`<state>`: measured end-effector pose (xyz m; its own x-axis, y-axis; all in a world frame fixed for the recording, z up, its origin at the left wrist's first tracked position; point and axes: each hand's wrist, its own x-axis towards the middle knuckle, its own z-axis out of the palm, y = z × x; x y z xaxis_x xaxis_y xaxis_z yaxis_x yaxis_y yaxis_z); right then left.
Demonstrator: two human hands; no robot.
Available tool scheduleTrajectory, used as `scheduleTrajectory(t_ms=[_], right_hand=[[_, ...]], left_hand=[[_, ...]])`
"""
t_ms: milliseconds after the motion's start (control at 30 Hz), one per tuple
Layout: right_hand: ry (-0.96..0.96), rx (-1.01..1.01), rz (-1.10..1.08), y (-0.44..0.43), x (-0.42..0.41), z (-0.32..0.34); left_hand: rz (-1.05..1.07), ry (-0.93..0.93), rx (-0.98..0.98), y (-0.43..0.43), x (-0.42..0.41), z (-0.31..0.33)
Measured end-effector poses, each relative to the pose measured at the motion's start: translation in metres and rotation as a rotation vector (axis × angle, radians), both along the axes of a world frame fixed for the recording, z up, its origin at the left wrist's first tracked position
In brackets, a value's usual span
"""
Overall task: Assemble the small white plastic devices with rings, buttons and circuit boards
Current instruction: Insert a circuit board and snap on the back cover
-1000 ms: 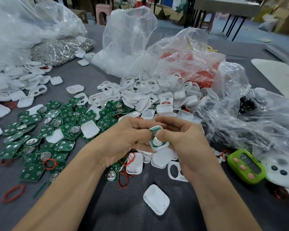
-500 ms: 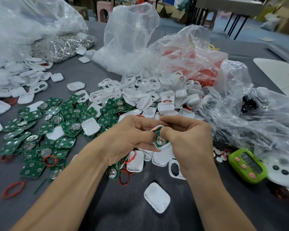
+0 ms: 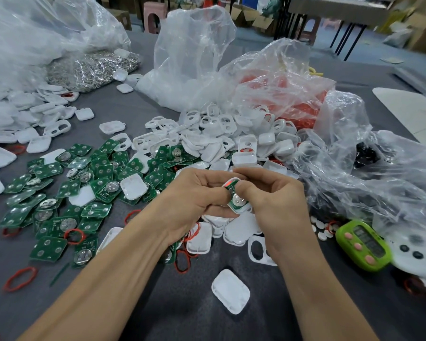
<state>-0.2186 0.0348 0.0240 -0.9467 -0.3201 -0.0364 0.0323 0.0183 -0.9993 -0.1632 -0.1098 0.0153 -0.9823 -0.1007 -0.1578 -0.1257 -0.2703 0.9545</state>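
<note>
We are pinching the white shell [image 3: 243, 209] between left hand [image 3: 192, 200] and right hand [image 3: 274, 203], tilting it higher than before, probably seating its circuit board [image 3: 236, 200].

Circuit boards [image 3: 67, 193] spread across the table's [image 3: 182, 316] left. Shells [image 3: 219, 139] heap behind centre, before the bags [image 3: 194, 57]. A timer [image 3: 363, 244] lies right.

No lettering is legible; markings on the circuit boards [image 3: 48, 244] and green timer [image 3: 363, 244] are too blurred.
</note>
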Motion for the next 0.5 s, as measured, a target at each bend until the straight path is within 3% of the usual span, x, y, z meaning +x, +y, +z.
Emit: scheduleTrajectory(t_ms=[267,400,500], right_hand=[[0.044,0.007,0.028,0.004,-0.001,0.000],[0.353,0.192,-0.072,0.012,-0.002,0.000],[0.346,0.233,-0.038,0.010,0.000,0.000]], left_hand=[[-0.033,-0.007,0.052,-0.002,0.000,0.000],[0.024,-0.010,0.087,-0.008,-0.001,0.000],[0.037,-0.002,0.119,-0.010,-0.002,-0.001]])
